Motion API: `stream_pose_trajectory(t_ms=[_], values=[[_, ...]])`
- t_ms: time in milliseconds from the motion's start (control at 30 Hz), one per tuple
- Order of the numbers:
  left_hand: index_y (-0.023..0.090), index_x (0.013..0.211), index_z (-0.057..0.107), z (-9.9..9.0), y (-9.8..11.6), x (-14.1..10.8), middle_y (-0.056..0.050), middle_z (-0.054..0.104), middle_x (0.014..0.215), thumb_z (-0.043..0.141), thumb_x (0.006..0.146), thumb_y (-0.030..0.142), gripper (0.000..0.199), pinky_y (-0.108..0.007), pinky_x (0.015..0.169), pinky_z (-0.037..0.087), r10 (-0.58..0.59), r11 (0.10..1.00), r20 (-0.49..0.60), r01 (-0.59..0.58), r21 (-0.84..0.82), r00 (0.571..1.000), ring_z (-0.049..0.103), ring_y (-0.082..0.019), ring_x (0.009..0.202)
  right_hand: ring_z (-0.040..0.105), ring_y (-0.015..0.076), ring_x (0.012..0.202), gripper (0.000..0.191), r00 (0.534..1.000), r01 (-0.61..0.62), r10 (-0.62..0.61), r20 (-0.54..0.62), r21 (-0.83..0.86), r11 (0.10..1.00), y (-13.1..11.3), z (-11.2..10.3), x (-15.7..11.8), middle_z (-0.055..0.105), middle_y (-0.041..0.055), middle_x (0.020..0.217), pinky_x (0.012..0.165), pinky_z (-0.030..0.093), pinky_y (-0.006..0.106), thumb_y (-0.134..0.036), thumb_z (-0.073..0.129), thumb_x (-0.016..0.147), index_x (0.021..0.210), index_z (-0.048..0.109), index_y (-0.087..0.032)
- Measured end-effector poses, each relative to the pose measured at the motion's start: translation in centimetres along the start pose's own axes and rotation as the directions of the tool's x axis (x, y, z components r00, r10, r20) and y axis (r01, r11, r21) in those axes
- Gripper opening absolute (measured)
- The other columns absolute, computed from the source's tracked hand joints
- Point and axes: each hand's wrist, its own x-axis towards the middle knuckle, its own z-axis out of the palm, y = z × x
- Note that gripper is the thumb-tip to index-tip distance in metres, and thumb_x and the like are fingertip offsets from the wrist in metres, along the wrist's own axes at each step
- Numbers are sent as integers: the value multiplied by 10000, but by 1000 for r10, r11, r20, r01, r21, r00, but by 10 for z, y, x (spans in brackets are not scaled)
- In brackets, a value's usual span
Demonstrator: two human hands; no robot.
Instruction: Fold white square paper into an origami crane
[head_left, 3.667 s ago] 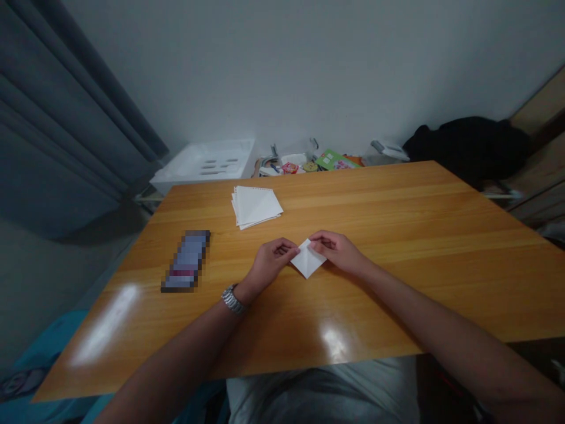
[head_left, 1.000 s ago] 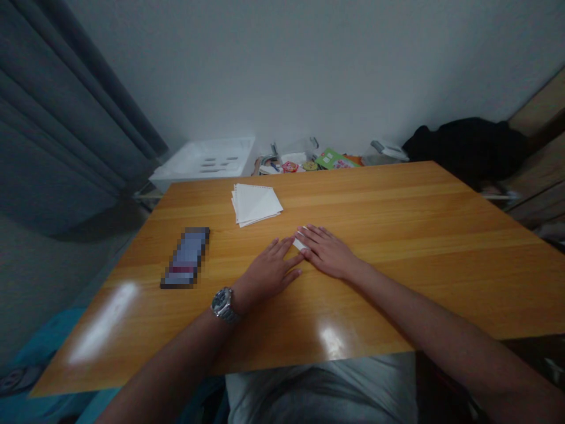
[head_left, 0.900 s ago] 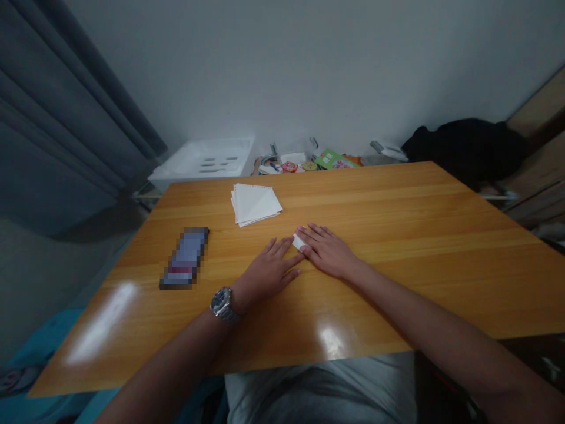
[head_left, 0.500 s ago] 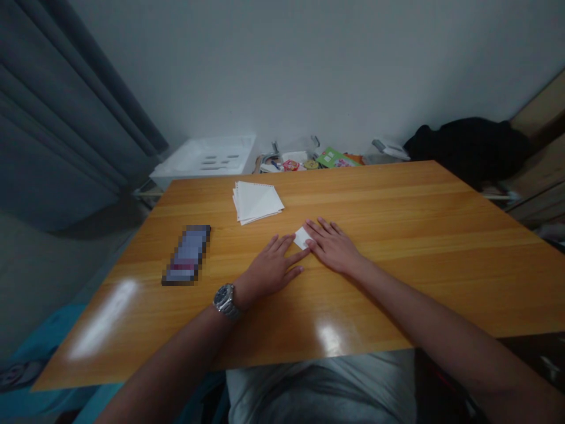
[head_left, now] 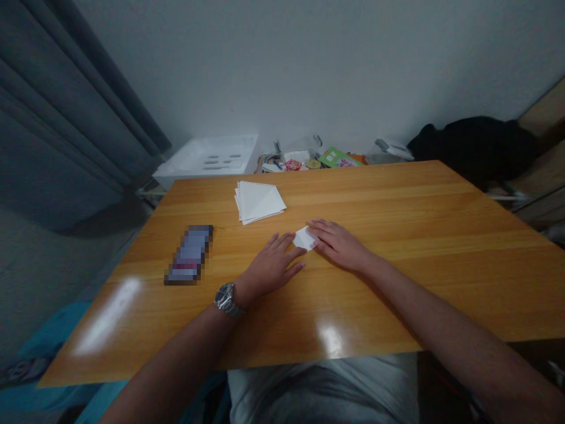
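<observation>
A small folded piece of white paper lies on the wooden table between my two hands. My left hand, with a metal watch at its wrist, rests with fingers stretched out, its fingertips at the paper's left and lower edges. From the other side, my right hand lies palm down, its fingers extended and their tips covering the paper's right edge. Neither hand is wrapped round anything.
A stack of white paper sheets lies farther back on the table. To the left is a phone with a blurred screen. Behind the table stand a white tray-like box, assorted small items and a black cloth heap.
My right hand has shifted slightly right, with its fingers drawn closer together, and more of the paper shows. My left index finger has pulled back a little from the right hand.
</observation>
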Motion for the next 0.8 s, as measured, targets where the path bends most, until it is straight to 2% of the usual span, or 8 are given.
stream_pose_trajectory(t_ms=[200, 367, 533, 667, 800], values=[[189, 1453, 482, 1, -3, 1, -144, 472, 1521, 409, 1035, 477, 513, -523, 1225, 250, -69, 998, -27, 69, 12, 997, 409, -277, 1431, 492, 270, 1384, 432, 997, 80, -80, 15, 39, 996, -1, -2, 1, 605, 110, 1421, 1166, 347, 532, -420, 414, 1041, 1340, 634, -201], [169, 1377, 558, 3, -5, 3, -151, 504, 1486, 430, 1028, 473, 481, -504, 1198, 307, -144, 988, -98, 148, 33, 985, 473, -284, 1372, 596, 249, 1265, 353, 981, 190, -184, -53, 136, 972, -7, -5, 0, 712, 80, 1263, 1112, 434, 473, -389, 474, 1022, 1243, 699, -232], [178, 1310, 598, 5, -8, 5, -132, 563, 1423, 505, 1000, 460, 430, -486, 1168, 357, -143, 990, -117, 142, -17, 983, 529, -278, 1306, 632, 227, 1192, 326, 977, 208, -196, -82, 187, 960, -10, -5, 0, 708, 93, 1249, 1056, 482, 426, -359, 492, 1018, 1235, 693, -223], [188, 1256, 610, 6, -10, 8, -106, 609, 1365, 565, 977, 381, 343, -459, 1129, 412, -115, 991, -120, 106, -84, 986, 565, -263, 1253, 608, 235, 1233, 315, 979, 195, -180, -92, 200, 960, -10, -1, 2, 679, 96, 1305, 1061, 478, 450, -332, 511, 1006, 1258, 677, -241], [191, 1267, 596, 8, -10, 9, -89, 651, 1305, 578, 970, 345, 335, -416, 1055, 486, -123, 983, -133, 103, -151, 983, 612, -244, 1181, 607, 236, 1245, 302, 980, 196, -182, -84, 211, 958, -8, 3, 3, 674, 95, 1322, 1079, 469, 463, -309, 536, 994, 1251, 680, -241]])
